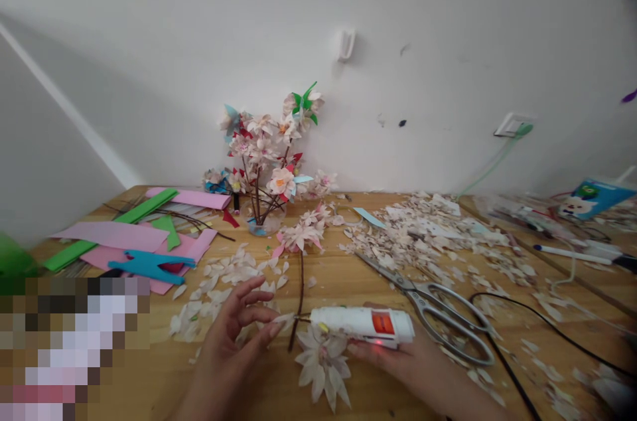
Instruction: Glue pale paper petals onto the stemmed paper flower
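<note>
My right hand (393, 354) is wrapped round a white hot glue gun (348, 325) with an orange label and a small red light. Its nozzle points left. My left hand (241, 328) pinches a pale petal (283, 323) between thumb and forefinger, right at the nozzle tip; whether they touch I cannot tell. Below the glue gun is a white petal flower (324, 368) with a yellowish centre. Just behind the nozzle, a brown twig (301, 281) bearing pinkish-white flowers (303, 232) lies on the table.
Grey-handled scissors (428, 308) lie right of the glue gun, near a black cord (507, 368). Loose petals (423, 228) cover much of the wooden table (164, 348). A glass (266, 225) of flowering twigs stands near the wall. Pink paper strips (112, 235) lie left; a blue carton (594, 198) sits right.
</note>
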Motion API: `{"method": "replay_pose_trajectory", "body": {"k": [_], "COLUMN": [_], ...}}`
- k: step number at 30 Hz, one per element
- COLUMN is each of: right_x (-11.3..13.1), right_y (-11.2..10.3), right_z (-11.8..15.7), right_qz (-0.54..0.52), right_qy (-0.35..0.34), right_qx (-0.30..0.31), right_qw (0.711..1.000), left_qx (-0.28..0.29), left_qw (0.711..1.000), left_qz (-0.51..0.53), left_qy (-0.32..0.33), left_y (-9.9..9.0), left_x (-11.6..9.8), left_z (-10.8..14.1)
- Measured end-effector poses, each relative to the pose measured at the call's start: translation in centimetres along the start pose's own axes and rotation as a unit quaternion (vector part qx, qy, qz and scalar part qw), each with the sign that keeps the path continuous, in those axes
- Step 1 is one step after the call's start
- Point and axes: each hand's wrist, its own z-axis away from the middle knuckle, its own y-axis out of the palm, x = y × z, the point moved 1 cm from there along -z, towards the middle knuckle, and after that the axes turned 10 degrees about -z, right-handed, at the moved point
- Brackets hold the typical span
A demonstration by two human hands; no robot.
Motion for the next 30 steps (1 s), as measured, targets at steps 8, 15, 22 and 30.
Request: {"method": "replay_pose_trajectory", "body": {"k": [8, 15, 22, 30], "right_x": [-2.2, -5.2, -5.6, 0.8], "right_y": [-1.3, -5.1, -5.6, -0.7], "right_z": [-0.5, -2.9, -3.1, 0.5], "right_qz": [0.028, 0.077, 0.143, 0.411], "right_qy": [-0.026, -0.015, -0.034, -0.438], "right_qx": [-0.032, -0.118, -0.169, -0.074], "right_qw": [0.999, 0.990, 0.975, 0.796], "left_qx": [0.019, 0.029, 0.020, -0.003], "left_qw": [1.000, 1.000, 1.000, 0.999], "left_qz": [-0.008, -0.001, 0.004, -0.003], "left_qy": [0.011, 0.012, 0.022, 0.053], "left_y": [-0.1, -0.1, -0.3, -0.1], "left_x": [0.3, 0.4, 0.3, 0.2], "left_z": [-0.1, -0.2, -0.1, -0.4]}}
